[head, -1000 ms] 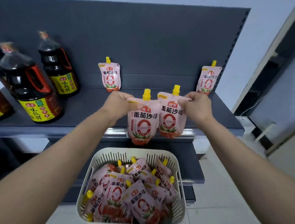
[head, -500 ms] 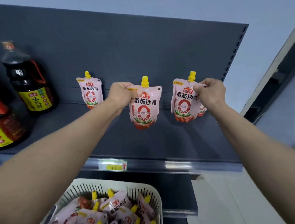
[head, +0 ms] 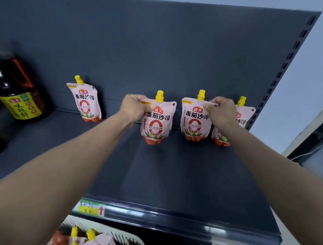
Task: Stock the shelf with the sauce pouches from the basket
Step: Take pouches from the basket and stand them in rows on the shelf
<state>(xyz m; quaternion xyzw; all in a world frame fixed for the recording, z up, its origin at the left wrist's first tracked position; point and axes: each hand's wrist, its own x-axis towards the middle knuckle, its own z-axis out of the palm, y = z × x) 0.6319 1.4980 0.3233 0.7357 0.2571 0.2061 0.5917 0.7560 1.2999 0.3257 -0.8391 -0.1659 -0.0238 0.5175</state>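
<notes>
My left hand pinches the top left corner of a pink tomato sauce pouch with a yellow cap, held over the dark shelf near its back wall. My right hand pinches the top right corner of a second pouch, held upright close to the back wall. Behind my right hand stands a third pouch, partly hidden. Another pouch leans on the back wall at the left. The white basket with more pouches shows at the bottom edge.
Large dark soy sauce bottles with yellow labels stand at the shelf's left end. A yellow price tag sits on the shelf's front rail. The slotted upright bounds the shelf on the right.
Both hands have carried their pouches up from above the basket and back over the shelf toward the rear wall. The view has moved closer to the shelf.
</notes>
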